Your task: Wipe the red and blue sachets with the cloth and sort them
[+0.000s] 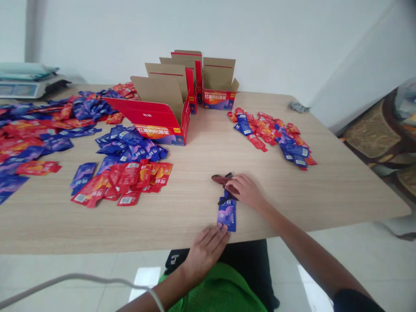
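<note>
A blue sachet [226, 216] lies near the front edge of the table. The fingertips of my left hand [209, 245] rest on its lower end, fingers stretched out flat. At the sachet's upper end, my right hand [245, 190] has its fingers closed on a dark strap-like object [221, 180] with a brownish-red part; its exact shape is hard to make out. Black bits of it lie across the top of the sachet.
Open red boxes [162, 131] stand at the back middle. Red sachets [130, 184] and blue sachets [130, 141] lie at the left, more red and blue sachets [266, 130] at the right. A scale [24, 90] sits far left, a grey crumpled piece [299, 107] back right.
</note>
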Motion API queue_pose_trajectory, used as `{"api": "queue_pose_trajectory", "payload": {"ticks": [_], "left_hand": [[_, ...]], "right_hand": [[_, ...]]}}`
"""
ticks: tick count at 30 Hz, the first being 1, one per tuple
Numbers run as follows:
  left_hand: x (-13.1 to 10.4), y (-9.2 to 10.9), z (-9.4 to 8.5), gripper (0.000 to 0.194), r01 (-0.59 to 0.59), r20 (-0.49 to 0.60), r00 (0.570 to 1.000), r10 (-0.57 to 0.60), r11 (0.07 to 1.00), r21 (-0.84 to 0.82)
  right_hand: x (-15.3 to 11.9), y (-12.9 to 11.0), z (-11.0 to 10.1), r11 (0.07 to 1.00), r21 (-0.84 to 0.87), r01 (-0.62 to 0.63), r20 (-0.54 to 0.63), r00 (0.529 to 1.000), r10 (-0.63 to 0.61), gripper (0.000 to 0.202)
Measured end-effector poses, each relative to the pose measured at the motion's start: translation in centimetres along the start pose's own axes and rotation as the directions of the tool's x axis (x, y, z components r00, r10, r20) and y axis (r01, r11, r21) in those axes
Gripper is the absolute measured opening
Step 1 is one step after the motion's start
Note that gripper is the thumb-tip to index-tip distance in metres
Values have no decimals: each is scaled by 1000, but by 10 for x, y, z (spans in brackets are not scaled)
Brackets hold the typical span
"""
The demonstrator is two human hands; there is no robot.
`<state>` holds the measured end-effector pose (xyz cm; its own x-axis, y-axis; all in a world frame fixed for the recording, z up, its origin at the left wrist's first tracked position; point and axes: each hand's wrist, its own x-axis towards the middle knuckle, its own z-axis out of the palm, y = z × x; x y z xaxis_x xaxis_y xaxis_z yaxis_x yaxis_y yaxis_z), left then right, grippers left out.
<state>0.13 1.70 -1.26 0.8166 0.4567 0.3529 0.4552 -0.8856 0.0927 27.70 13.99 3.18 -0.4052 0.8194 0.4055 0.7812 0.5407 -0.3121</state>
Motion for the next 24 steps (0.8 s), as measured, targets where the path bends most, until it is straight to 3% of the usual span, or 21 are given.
{"api": "queue_pose_trajectory", "payload": {"ticks": [3,6,9,11,14,17,20,24], "left_hand": [[1,-1,0,41,-3,-27,1000,2,1000,-24],[1,1,3,40,12,-62,998,-14,999,-41],[2,4,5,36,49,-93,994,-58,995,-90],[3,5,4,34,70,-94,992,-81,991,-117],[4,3,-1,37,54,-58,996,-60,993,-106],[5,1,-4,39,31,-49,998,-35,996,-79],[5,1,-5,39,36,-45,998,-39,997,-75],[6,2,-6,38,57,-45,997,-61,994,-98]], "right_hand": [[8,-4,-13,996,9,-86,-140,986,86,14],[-7,-36,-21,985,137,-108,-274,951,143,17],[-36,-68,-16,974,221,57,-71,997,-43,19],[-49,-74,-7,958,249,141,62,985,-161,16],[-47,-53,9,965,245,93,71,991,-114,16],[-20,-16,16,988,150,42,8,999,-44,18],[9,8,9,997,17,71,-46,996,-70,16],[13,-7,-14,998,30,-50,-280,958,56,20]]}}
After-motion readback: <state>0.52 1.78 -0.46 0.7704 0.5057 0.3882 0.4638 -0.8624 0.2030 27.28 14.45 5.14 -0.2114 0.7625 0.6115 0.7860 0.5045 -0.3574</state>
